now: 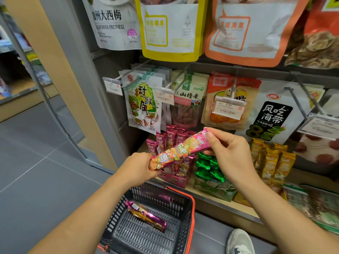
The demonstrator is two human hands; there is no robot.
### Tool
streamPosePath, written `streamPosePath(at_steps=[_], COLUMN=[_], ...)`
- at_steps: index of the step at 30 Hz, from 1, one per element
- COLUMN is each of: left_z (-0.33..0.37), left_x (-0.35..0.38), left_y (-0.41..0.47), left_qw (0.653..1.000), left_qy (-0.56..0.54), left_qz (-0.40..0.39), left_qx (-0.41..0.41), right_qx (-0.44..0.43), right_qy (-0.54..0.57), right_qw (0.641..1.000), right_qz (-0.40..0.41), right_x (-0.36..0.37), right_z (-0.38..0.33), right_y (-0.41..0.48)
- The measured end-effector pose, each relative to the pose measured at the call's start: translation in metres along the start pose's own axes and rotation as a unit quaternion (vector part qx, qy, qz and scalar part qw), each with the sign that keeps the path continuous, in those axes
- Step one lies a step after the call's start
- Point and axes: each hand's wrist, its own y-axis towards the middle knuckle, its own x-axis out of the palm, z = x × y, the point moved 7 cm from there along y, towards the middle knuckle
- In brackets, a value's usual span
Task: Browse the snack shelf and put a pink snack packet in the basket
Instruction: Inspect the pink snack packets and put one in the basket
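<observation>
I hold a long pink snack packet [180, 150] slanted in front of the shelf, above the basket. My left hand [138, 166] grips its lower left end and my right hand [228, 150] pinches its upper right end. Below stands a dark plastic basket [183, 226] with an orange handle on the floor. Another pink packet [146, 215] lies inside it. A display box of the same pink packets [172, 140] sits on the low shelf behind my hands.
Green packets [209, 167] and yellow packets [271, 158] stand to the right on the wooden shelf [207, 196]. Hanging bags with price tags [228, 107] fill the pegs above. My shoe [240, 241] is beside the basket. Grey tiled floor lies to the left.
</observation>
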Motion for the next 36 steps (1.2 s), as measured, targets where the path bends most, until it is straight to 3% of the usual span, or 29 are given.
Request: streamPosePath(at_steps=[4,8,13,16,19,26,31,36], left_z=[0.004,0.011,0.018,0.018,0.023,0.018,0.001,0.001], left_x=[0.005,0.007,0.009,0.025,0.043,0.048,0.046,0.048], left_y=[0.011,0.019,0.032,0.039,0.040,0.052,0.060,0.066], left_qw=[1.000,0.999,0.996,0.998,0.997,0.997,0.999,0.997], left_qy=[0.001,-0.050,0.013,0.052,0.073,0.060,0.002,-0.041], left_qz=[-0.017,0.008,0.091,0.036,-0.014,0.007,0.044,0.061], left_qx=[-0.003,-0.007,0.002,0.004,0.020,0.041,0.020,0.034], right_qx=[-0.066,-0.193,-0.316,-0.348,-0.331,-0.282,-0.174,-0.068], right_qy=[-0.070,-0.119,-0.185,-0.219,-0.244,-0.327,-0.357,-0.426], right_qw=[0.994,0.974,0.928,0.907,0.909,0.902,0.915,0.894], right_qz=[-0.054,0.006,0.071,0.089,0.067,-0.027,-0.066,-0.121], right_x=[0.004,-0.007,-0.012,-0.012,-0.007,0.040,0.075,0.096], right_z=[-0.015,-0.038,-0.058,-0.064,-0.063,-0.056,-0.011,0.055], right_y=[-0.005,-0.015,-0.024,-0.024,-0.017,0.022,0.064,0.083])
